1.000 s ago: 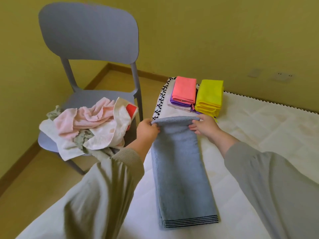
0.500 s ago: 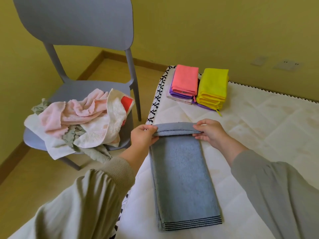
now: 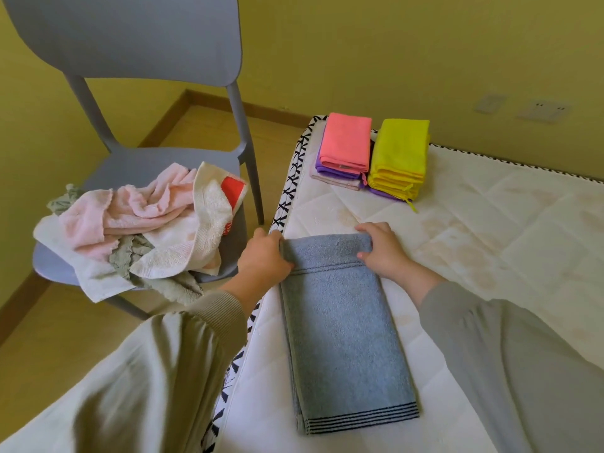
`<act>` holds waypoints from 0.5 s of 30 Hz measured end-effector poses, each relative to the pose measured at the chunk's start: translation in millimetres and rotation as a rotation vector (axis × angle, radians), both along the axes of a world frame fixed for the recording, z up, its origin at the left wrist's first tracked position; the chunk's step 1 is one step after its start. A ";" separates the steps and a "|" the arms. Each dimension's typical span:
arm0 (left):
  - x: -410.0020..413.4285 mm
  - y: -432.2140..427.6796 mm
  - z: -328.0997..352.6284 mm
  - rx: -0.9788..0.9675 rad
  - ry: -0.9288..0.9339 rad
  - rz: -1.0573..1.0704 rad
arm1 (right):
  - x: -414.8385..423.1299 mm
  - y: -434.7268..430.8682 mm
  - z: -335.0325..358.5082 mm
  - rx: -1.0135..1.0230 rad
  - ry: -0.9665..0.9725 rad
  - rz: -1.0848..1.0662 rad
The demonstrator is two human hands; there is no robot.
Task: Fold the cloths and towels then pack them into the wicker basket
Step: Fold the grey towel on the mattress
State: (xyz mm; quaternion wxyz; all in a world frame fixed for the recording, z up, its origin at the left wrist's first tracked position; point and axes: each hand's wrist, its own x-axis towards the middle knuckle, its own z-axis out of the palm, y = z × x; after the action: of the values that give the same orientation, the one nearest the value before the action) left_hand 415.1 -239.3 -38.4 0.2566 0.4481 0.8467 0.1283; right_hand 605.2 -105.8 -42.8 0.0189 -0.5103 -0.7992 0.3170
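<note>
The left hand [image 3: 266,256] and the right hand [image 3: 382,248] each grip one side of the folded-over far end of the gray towel [image 3: 343,322]. The towel lies flat on the bed [image 3: 490,240], stretching toward 6 o'clock. At 12 o'clock sit a pink pile [image 3: 346,140] and a yellow pile [image 3: 400,152], side by side. At 9 o'clock a messy heap of towels [image 3: 137,223] lies on the gray chair [image 3: 130,44].

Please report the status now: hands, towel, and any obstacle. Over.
Left hand and right hand both grip the turned-over far end of the grey towel. Towel flat on the mattress, fold unfinished. Nothing lies on it; basket not in view.
</note>
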 end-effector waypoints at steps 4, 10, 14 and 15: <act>-5.7 7.5 1.7 0.093 0.040 -0.036 | -3.5 6.7 19.5 0.044 -0.112 0.144; -4.8 -3.1 6.9 0.255 0.221 -0.163 | 2.1 -6.7 34.8 0.310 -0.118 0.266; -3.5 -19.7 -1.5 0.420 0.387 -0.337 | 16.5 -22.1 28.3 0.588 -0.133 0.445; -3.5 -23.8 -1.3 0.438 0.429 -0.395 | 21.0 -25.0 24.9 0.646 -0.130 0.482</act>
State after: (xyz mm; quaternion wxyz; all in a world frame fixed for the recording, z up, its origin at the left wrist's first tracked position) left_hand 411.6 -263.2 -39.7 -0.0092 0.6641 0.7308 0.1575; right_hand 626.2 -130.8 -17.9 0.0528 -0.2952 -0.9539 0.0121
